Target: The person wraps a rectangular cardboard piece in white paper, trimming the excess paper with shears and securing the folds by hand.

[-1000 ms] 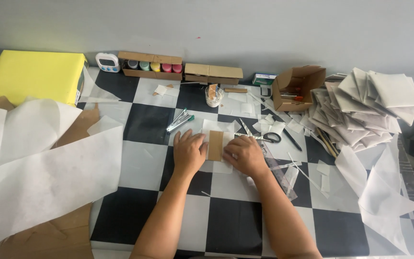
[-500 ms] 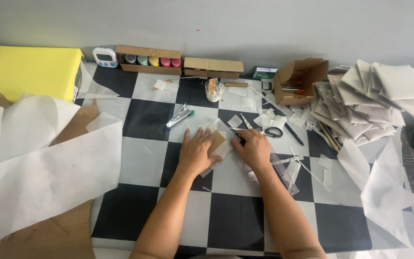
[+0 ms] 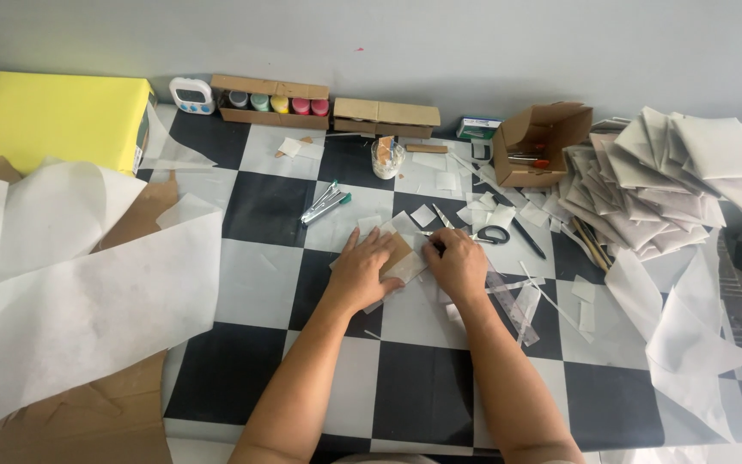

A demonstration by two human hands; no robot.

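While large white tissue sheets point(image 3: 88, 301) lay at the far left, the left hand point(image 3: 362, 273) pressed flat, fingers spread, on a small brown card wrapped in translucent white paper point(image 3: 401, 260) near the middle of the black-and-white chequered table point(image 3: 422, 387). Beside it, the right hand point(image 3: 457, 265) curled over the paper's right edge; whether it pinched a flap was hidden. Folding well likely meant holding the card firmly while creasing tight. Black-handled scissors point(image 3: 493, 234) lay just right.
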